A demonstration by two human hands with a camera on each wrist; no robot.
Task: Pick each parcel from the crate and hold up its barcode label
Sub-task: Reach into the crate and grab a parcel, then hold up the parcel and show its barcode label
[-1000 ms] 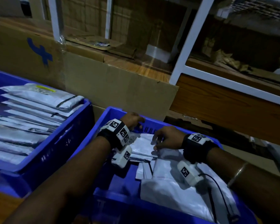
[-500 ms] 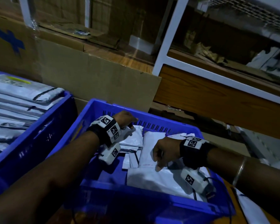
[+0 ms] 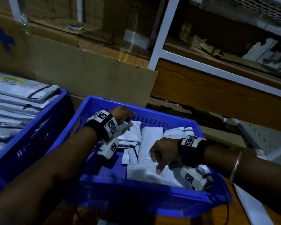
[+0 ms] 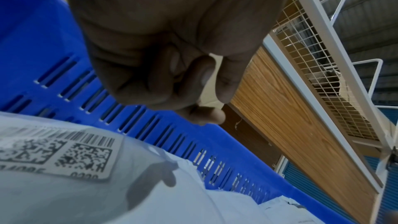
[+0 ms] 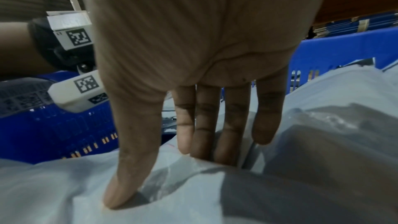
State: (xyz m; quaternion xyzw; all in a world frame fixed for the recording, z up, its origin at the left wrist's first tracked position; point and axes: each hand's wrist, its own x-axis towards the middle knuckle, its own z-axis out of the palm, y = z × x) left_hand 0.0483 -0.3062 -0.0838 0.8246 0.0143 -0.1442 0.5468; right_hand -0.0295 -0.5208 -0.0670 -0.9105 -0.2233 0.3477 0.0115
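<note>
A blue crate (image 3: 113, 182) holds several white parcels. My right hand (image 3: 157, 158) is over the big front parcel (image 3: 141, 173). In the right wrist view the hand (image 5: 163, 173) has straight fingers: the thumb presses on the parcel (image 5: 215, 202) and the fingertips (image 5: 204, 149) dip behind its edge. My left hand (image 3: 122, 113) hovers at the crate's far left corner. In the left wrist view the hand (image 4: 172, 74) is curled with nothing in it, above a parcel (image 4: 107, 202) whose barcode label (image 4: 64, 152) faces up.
A second blue crate (image 3: 31, 135) on the left is stacked with grey parcels (image 3: 15, 101). A cardboard sheet (image 3: 88, 75) stands behind both crates. A white shelf frame (image 3: 159, 46) and a wooden panel (image 3: 217, 98) lie beyond. A white sheet (image 3: 250, 207) lies outside the crate at right.
My right hand has drawn back from the far parcels to the front parcel and set its thumb on it. The left hand has stayed at the far left corner.
</note>
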